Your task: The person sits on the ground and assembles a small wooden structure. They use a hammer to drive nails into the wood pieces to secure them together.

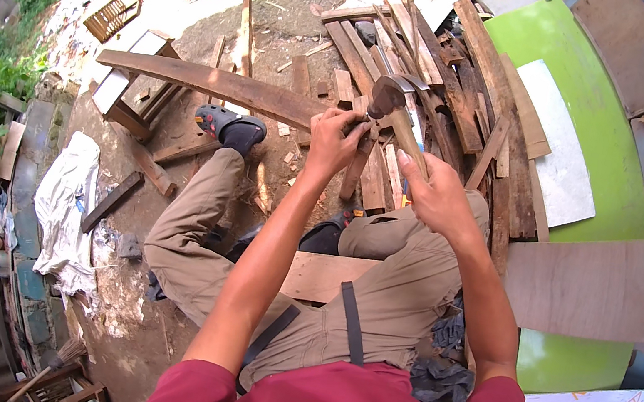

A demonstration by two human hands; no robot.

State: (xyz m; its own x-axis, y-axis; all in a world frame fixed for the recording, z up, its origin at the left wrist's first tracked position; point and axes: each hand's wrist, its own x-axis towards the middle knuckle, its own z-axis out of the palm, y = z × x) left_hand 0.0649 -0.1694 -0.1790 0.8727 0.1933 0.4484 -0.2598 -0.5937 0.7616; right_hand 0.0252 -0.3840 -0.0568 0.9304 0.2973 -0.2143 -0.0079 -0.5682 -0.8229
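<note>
My right hand (439, 193) is wrapped round the wooden handle of a claw hammer (409, 137). The hammer's dark head lies at the end of a long brown plank (218, 86), right by the fingers of my left hand (335, 140). Those fingers are pinched together at the plank's right end; whatever sits between them is too small to make out. The plank stretches away to the left, its far end over a small white-topped wooden stand (124, 77). Beneath my left fingers a short piece of wood (356, 166) points down.
A heap of loose boards (443, 77) lies ahead and to the right. Beyond it lean a green panel (617, 197) and a white sheet (557, 154). White cloth (69, 203) and a dark wood offcut (112, 201) lie on the ground at left. My shoe (221, 122) rests below the plank.
</note>
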